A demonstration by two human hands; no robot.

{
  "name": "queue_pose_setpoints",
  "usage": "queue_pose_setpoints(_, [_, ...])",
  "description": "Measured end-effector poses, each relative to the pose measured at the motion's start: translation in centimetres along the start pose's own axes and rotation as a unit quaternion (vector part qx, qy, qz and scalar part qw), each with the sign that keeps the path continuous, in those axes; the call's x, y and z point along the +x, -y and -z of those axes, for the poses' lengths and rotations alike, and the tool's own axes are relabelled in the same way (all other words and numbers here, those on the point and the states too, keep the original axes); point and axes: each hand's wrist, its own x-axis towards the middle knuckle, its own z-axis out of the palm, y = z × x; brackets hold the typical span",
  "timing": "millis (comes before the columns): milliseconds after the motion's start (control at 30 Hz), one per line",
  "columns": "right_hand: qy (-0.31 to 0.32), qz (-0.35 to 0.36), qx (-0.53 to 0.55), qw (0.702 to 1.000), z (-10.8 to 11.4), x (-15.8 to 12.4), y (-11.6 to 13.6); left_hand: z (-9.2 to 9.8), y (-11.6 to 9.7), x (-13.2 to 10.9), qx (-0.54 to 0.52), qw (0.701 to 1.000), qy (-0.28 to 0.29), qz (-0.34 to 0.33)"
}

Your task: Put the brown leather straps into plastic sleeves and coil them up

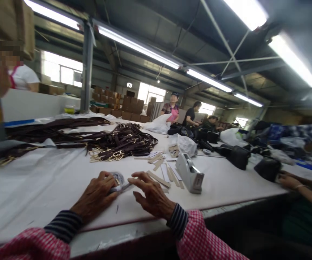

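My left hand (98,193) rests on the white-covered table, its fingers closed around a small round coiled bundle (118,177) that looks wrapped in clear film. A greyish strip end sticks out from the bundle toward the right; its exact kind is not clear. My right hand (153,195) hovers just to the right with fingers spread, the index fingertip close to that strip end. Whether it touches is hard to tell. Beyond both hands lies a heap of dark brown straps (123,141) with gold-coloured buckles (115,156).
A grey tape dispenser (189,173) stands right of my right hand, beside scattered beige and white card strips (166,175). Black bags (238,157) lie farther right. A co-worker's hand (288,180) touches one at the right edge. Other people work across the table.
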Motion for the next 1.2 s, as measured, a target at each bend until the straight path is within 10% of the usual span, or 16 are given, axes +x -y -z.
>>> queue_pose_setpoints(200, [-0.210, -0.286, -0.015, 0.935, 12.0, -5.8, -4.9, 0.1, 1.3, 0.7, -0.079, 0.993, -0.044, 0.081])
queue_pose_setpoints(367, [-0.192, -0.453, 0.030, 0.870, 18.3, -10.5, -9.7, 0.1, 1.7, 0.9, -0.109, 0.985, -0.060, 0.118])
queue_pose_setpoints(800, [-0.167, -0.517, 0.156, 0.825, 18.0, -10.8, -12.4, -0.2, 2.2, 1.2, -0.117, 0.984, -0.051, 0.121])
queue_pose_setpoints(1200, [-0.371, -0.493, 0.246, 0.747, 15.0, -11.4, -11.7, 1.4, 0.6, 1.0, -0.142, 0.970, -0.046, 0.190])
